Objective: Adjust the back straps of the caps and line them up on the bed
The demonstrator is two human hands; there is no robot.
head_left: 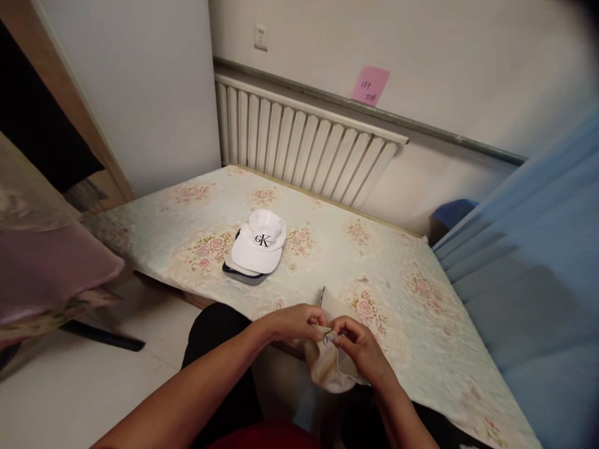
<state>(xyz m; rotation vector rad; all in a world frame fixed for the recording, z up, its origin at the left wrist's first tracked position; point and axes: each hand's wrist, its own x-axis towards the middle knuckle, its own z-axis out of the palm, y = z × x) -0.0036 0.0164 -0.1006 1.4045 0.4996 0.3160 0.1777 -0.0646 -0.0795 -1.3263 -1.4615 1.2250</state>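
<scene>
My left hand [294, 322] and my right hand [359, 347] are closed on a beige cap [327, 368] held at the near edge of the bed [402, 312]. Both pinch its back strap, where a small metal buckle shows between the fingertips. The cap hangs upside down below my hands, its crown toward me. Farther away on the bed lies a white cap with a black logo [260, 247], stacked on top of darker caps [243, 273] whose brims stick out beneath it.
The bed has a pale floral cover. A white radiator [299, 143] runs along the wall behind it, with a pink sticky note [370, 85] above. Blue fabric [533, 262] hangs at the right. A pink cushion [51, 268] sits at the left over white floor.
</scene>
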